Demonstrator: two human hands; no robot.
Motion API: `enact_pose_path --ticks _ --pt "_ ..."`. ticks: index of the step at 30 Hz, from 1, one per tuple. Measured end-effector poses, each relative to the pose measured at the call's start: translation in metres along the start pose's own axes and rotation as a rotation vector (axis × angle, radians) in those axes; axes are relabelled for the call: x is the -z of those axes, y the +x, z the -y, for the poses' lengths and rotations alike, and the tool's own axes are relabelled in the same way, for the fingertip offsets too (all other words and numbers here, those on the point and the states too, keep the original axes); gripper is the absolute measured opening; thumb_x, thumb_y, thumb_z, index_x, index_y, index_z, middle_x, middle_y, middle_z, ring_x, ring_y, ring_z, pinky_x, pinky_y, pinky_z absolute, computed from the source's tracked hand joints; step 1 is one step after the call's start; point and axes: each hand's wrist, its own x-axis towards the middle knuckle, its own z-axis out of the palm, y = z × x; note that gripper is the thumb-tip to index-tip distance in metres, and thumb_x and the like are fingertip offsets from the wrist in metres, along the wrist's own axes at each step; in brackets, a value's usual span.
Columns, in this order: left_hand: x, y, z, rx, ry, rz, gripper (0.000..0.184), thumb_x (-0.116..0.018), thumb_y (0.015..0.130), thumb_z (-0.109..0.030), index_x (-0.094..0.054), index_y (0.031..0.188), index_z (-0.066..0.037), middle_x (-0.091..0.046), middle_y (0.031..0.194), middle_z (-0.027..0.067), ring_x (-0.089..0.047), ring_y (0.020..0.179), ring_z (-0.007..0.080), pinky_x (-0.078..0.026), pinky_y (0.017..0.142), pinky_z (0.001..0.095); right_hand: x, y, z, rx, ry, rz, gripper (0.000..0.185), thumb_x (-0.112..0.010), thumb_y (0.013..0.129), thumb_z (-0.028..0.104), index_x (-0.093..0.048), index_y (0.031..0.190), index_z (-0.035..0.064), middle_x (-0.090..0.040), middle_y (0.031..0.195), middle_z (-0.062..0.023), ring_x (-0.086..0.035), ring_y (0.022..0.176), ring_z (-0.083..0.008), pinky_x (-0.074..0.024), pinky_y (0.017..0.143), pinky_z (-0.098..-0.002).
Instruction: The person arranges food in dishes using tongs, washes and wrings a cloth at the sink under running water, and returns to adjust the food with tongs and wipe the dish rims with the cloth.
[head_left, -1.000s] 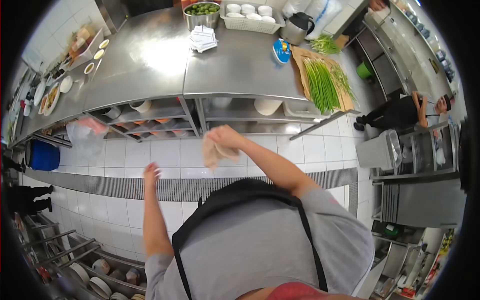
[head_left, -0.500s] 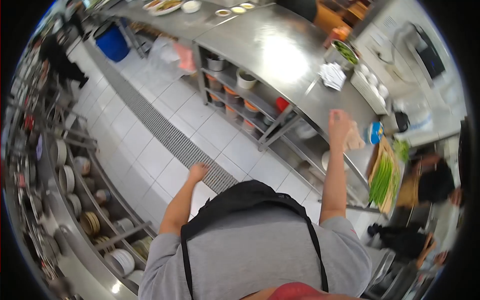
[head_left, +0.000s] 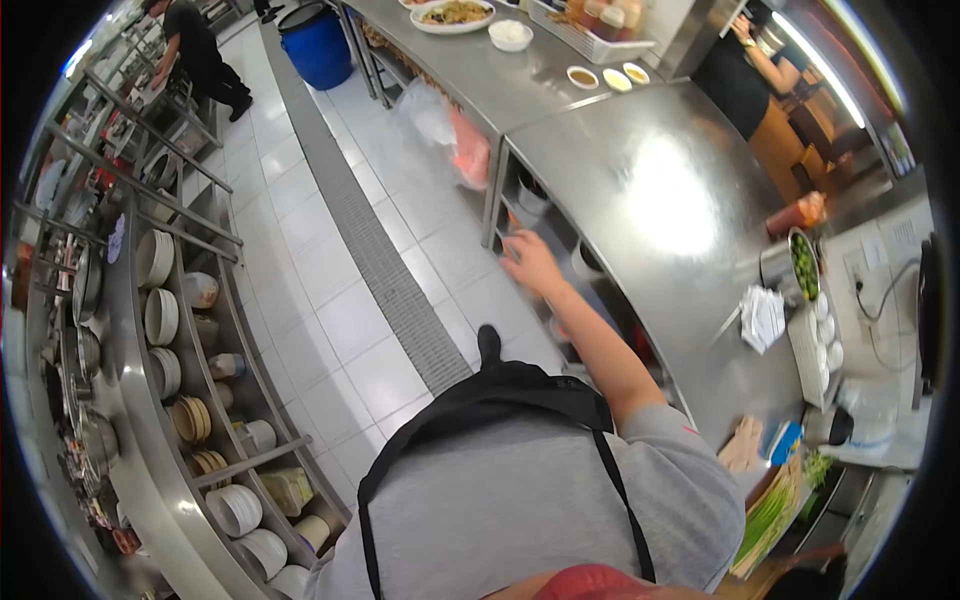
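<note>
My right hand reaches forward over the floor beside the steel worktable. Its fingers look loosely apart, and I see nothing held in them. Closest to it are the table's front leg and the lower shelf, where a white tub stands partly hidden by the tabletop. My left hand is out of view. On the table to my right lie a pale glove, a blue packet and green stalks on a board.
A floor drain runs along the tiled aisle. Shelves with stacked bowls line the left side. Ahead are a blue barrel, a plastic bag and a person in dark clothes. Plated food stands on the far counter.
The view has swung and moved forward along the aisle. My right hand has gone from above the tabletop to beside the table leg. My left hand has left the view.
</note>
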Motion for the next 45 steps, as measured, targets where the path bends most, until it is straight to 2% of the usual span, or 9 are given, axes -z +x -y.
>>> enact_pose_path --ticks 7,11,18,26,30,32,35,39,45 --pt "0.074 0.001 -0.199 -0.136 -0.746 -0.261 0.022 -0.055 0.084 -0.019 -0.057 0.097 -0.002 -0.059 0.077 0.0048 -0.057 0.063 0.0142 -0.044 0.051 0.0240 -0.101 0.219 -0.033 -0.208 -0.241 0.375 0.048 -0.060 0.076 0.024 -0.048 0.119 0.0058 -0.037 0.128 -0.0201 -0.031 0.122 -0.0348 -0.0321 0.098 -0.0401" --pt "0.104 0.031 -0.216 -0.084 -0.927 -0.383 0.020 -0.054 0.084 -0.018 -0.056 0.098 -0.003 -0.057 0.075 0.0037 -0.055 0.057 0.0123 -0.042 0.046 0.0218 -0.135 0.292 -0.058 -0.374 -0.272 0.116 0.047 -0.053 0.077 0.023 -0.046 0.120 0.0077 -0.035 0.132 -0.0160 -0.028 0.123 -0.0356 -0.0310 0.098 -0.0444" --pt "0.127 0.108 -0.246 0.043 -0.365 -0.114 0.023 -0.050 0.084 -0.025 -0.060 0.086 -0.004 -0.058 0.066 0.0068 -0.056 0.055 0.0175 -0.043 0.047 0.0305 -0.152 0.334 -0.121 -0.889 -0.012 0.137 0.056 -0.054 0.078 0.031 -0.037 0.127 0.0114 -0.039 0.131 -0.0150 -0.037 0.118 -0.0375 -0.0293 0.097 -0.0464" --pt "0.347 0.305 -0.316 -0.127 0.063 -0.011 0.028 -0.048 0.082 -0.028 -0.062 0.081 -0.004 -0.059 0.060 0.0103 -0.058 0.055 0.0230 -0.044 0.051 0.0364 -0.173 0.339 -0.145 -1.265 0.052 0.266 0.044 -0.054 0.077 0.025 -0.049 0.116 0.0065 -0.044 0.124 -0.0156 -0.046 0.108 -0.0369 -0.0382 0.088 -0.0476" --pt "0.481 0.439 -0.436 -0.378 -0.005 -0.320 0.034 -0.047 0.080 -0.033 -0.064 0.075 -0.004 -0.060 0.060 0.0154 -0.060 0.057 0.0299 -0.045 0.055 0.0415 -0.165 0.350 -0.051 -0.443 -0.686 -0.283 0.031 -0.058 0.077 0.024 -0.058 0.099 0.0034 -0.055 0.101 -0.0187 -0.055 0.090 -0.0356 -0.0435 0.078 -0.0459" --pt "0.530 0.473 -0.542 -0.544 0.143 -0.446 0.038 -0.048 0.077 -0.034 -0.062 0.061 -0.003 -0.057 0.054 0.0135 -0.059 0.055 0.0264 -0.043 0.053 0.0409 -0.170 0.360 -0.039 -0.240 -0.295 -0.131 0.021 -0.061 0.077 0.022 -0.058 0.078 0.0017 -0.056 0.074 -0.0170 -0.055 0.075 -0.0350 -0.0440 0.070 -0.0439" --pt "0.549 0.464 -0.703 -0.742 -0.070 -0.354 0.029 -0.060 0.073 -0.029 -0.062 0.063 -0.001 -0.058 0.054 0.0116 -0.057 0.052 0.0204 -0.043 0.050 0.0360 -0.152 0.407 -0.005 -0.190 -0.105 -0.071 0.023 -0.058 0.080 0.021 -0.054 0.069 0.0016 -0.051 0.062 -0.0150 -0.053 0.062 -0.0339 -0.0433 0.061 -0.0425" --pt "0.529 0.403 -0.846 -0.832 0.279 -0.429 0.038 -0.062 0.076 -0.038 -0.063 0.068 0.000 -0.060 0.063 0.0178 -0.058 0.059 0.0325 -0.044 0.055 0.0408 -0.106 0.507 0.013 -0.174 -0.002 -0.128 0.024 -0.057 0.082 0.022 -0.055 0.069 0.0028 -0.052 0.063 -0.0126 -0.052 0.057 -0.0317 -0.0416 0.052 -0.0388" --pt "0.502 0.501 -0.871 -0.827 0.184 -0.450 0.033 -0.046 0.086 -0.029 -0.061 0.078 -0.001 -0.060 0.079 0.0228 -0.057 0.075 0.0407 -0.044 0.064 0.0475 -0.027 0.646 0.020 -0.059 0.038 -0.439 0.008 -0.060 0.079 0.010 -0.061 0.085 0.0056 -0.054 0.068 -0.0095 -0.051 0.052 -0.0238 -0.0405 0.048 -0.0339"
